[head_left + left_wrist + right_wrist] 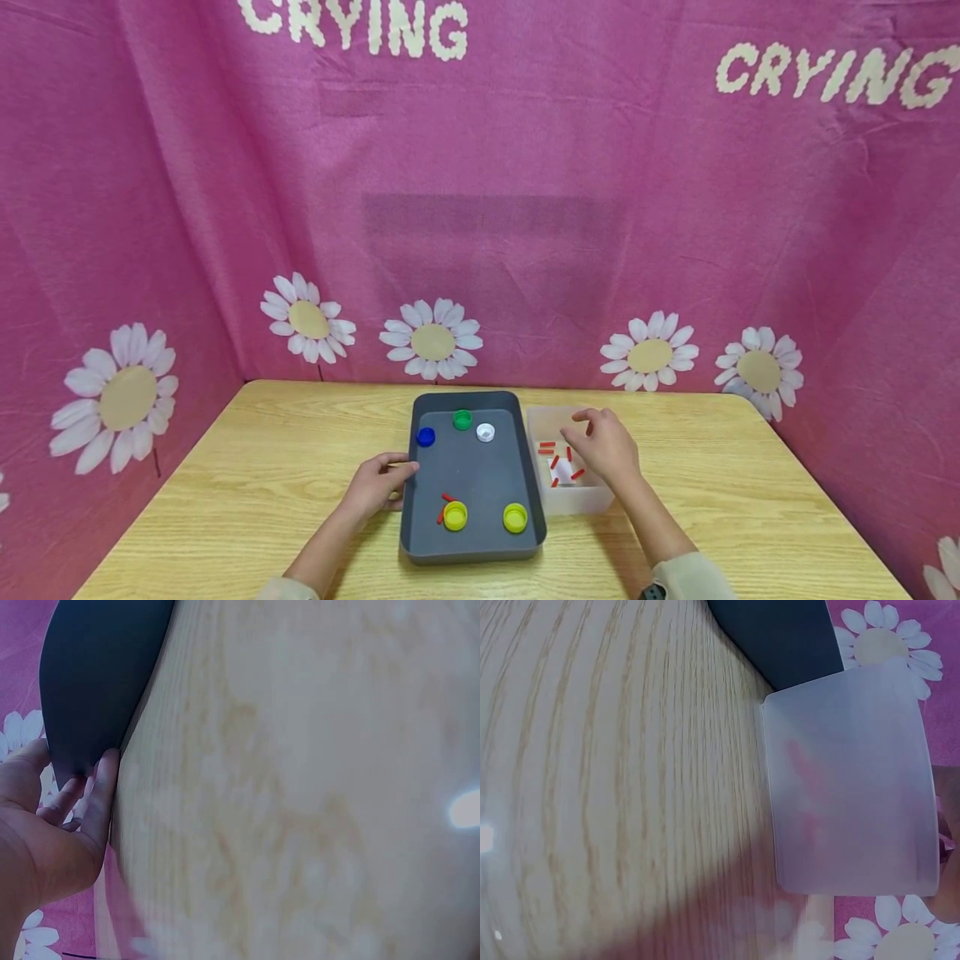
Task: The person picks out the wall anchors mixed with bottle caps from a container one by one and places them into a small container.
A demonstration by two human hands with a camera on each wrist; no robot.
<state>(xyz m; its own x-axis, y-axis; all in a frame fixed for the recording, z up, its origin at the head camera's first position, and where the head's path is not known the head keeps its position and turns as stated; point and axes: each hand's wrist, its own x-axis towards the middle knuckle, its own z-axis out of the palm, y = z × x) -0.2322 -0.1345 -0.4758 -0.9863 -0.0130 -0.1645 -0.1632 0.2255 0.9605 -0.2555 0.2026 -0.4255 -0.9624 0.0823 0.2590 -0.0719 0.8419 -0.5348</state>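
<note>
My left hand point(377, 485) holds the left wall of a dark grey tray point(480, 475), thumb over the rim and fingers against the outside, as the left wrist view also shows. Inside the tray lie a blue bottle cap point(425, 437), a green cap point(462, 419), a white cap point(486, 432) and two yellow caps point(514, 518). Two short red sticks point(447, 497) are beside the left yellow cap. Above the translucent plastic box point(576, 501) hovers my right hand point(611, 446), thumb and index finger apart, nothing visible between them. Several red sticks point(547, 451) lie in the box.
The box stands against the tray's right side, with a white paper piece point(561, 472) on its bottom. Both containers rest on a light wooden table point(300, 450). Pink cloth point(495, 250) with daisies hangs behind and at both sides.
</note>
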